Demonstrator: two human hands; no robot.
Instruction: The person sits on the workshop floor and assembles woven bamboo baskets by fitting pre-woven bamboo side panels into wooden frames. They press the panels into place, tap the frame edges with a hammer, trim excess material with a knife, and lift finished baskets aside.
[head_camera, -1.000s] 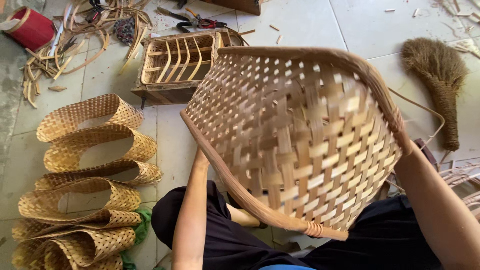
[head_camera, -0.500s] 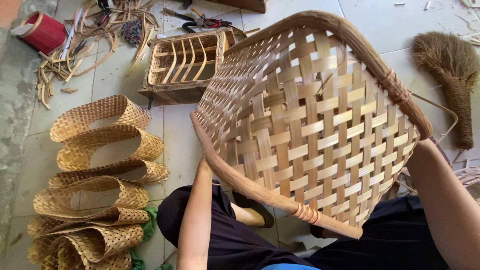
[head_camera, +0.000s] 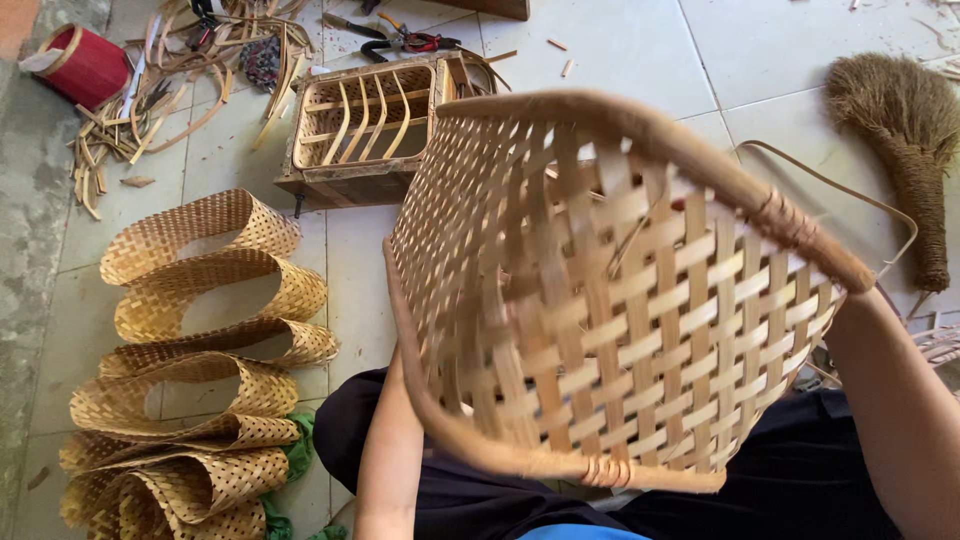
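Filling most of the view is the big woven basket (head_camera: 610, 300), held up over the person's lap and tipped so its open-weave wall faces the camera, thick rim running round the near and far edges; through the gaps nothing shows inside but a loose strip or two. Both forearms come up behind it, the left arm (head_camera: 385, 450) at the lower left rim and the right arm (head_camera: 900, 400) at the right corner, and both hands are hidden by the basket, so I cannot tell how either grip is set, only that the basket hangs between them, clear of the tiled floor (head_camera: 620, 50). Down the left side lies a stack of curled woven mats (head_camera: 190, 370), looped bands lying one against the next, with a scrap of green cloth (head_camera: 295, 450) poking out beneath. Beyond the basket sits a wooden box frame (head_camera: 365, 130) on the floor, curved slats standing across its open top, its right end hidden by the basket rim. Far right, a brown straw broom (head_camera: 905, 130) lies flat. Top left, a scatter of bamboo strips (head_camera: 150, 100) around a red cylindrical tin (head_camera: 85, 65) on its side. At the top edge, red-handled pliers (head_camera: 410, 42) rest just behind the box frame.
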